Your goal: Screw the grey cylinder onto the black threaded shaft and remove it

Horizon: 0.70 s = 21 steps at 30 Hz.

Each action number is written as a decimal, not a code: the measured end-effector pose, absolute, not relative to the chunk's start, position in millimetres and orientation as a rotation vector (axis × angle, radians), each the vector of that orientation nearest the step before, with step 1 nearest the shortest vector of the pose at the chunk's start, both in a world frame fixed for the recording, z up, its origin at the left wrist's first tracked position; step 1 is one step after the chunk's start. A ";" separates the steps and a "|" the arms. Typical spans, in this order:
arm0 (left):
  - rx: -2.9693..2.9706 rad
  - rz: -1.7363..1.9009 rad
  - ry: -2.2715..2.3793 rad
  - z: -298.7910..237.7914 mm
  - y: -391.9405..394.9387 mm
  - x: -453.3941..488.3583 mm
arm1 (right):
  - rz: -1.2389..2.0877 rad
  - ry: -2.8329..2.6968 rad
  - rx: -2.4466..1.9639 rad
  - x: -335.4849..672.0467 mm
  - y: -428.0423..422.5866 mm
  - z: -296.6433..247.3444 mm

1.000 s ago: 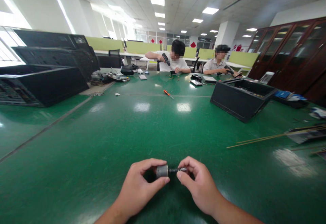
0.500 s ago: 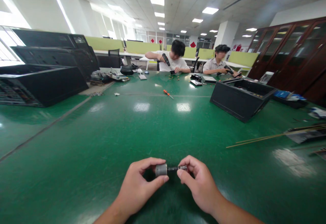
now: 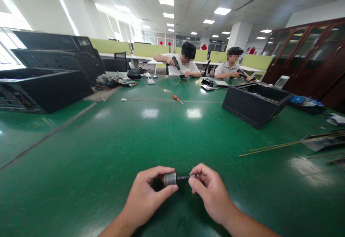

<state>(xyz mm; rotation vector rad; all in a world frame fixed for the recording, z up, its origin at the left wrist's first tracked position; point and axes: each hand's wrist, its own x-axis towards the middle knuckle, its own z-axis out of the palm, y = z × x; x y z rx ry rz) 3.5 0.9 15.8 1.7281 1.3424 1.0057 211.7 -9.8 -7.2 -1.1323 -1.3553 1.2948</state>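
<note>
Just above the green table [image 3: 107, 150], your left hand [image 3: 145, 198] pinches a small grey cylinder [image 3: 170, 178] between thumb and forefinger; your right hand [image 3: 212, 194] clamps fingertips on the dark shaft [image 3: 185, 177] jutting from it. Hold the two in line, wrists steady.

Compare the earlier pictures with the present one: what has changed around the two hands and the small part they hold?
Almost nothing. The left hand and right hand have drifted a touch up the picture, carrying the grey cylinder and its dark shaft. Nothing was taken or released: the left hand still pinches the cylinder, the right the shaft's tip. The green table, black case and orange screwdriver lie as before.
</note>
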 end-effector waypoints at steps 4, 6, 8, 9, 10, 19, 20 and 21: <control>1.723 1.000 1.336 16.6 2.0 3.9 | 1.292 -1.342 -1.132 211.6 -9.9 -8.0; 1.723 1.007 1.329 16.6 2.2 3.7 | 1.293 -1.331 -1.130 211.2 -10.1 -7.9; 1.714 1.011 1.326 16.0 2.0 3.1 | 1.293 -1.318 -1.127 210.7 -10.1 -7.6; 1.707 1.011 1.324 15.6 1.9 2.8 | 1.293 -1.312 -1.125 210.5 -10.0 -7.5; 1.701 1.013 1.322 15.3 1.7 2.4 | 1.295 -1.307 -1.121 210.4 -9.8 -7.4; 1.686 1.043 1.310 16.2 2.4 2.4 | 1.305 -1.285 -1.108 210.4 -8.8 -8.3; 1.685 1.043 1.311 16.1 2.5 2.2 | 1.306 -1.285 -1.106 210.3 -8.8 -8.2; 1.682 1.041 1.314 16.0 2.7 2.0 | 1.306 -1.285 -1.106 210.3 -8.9 -8.1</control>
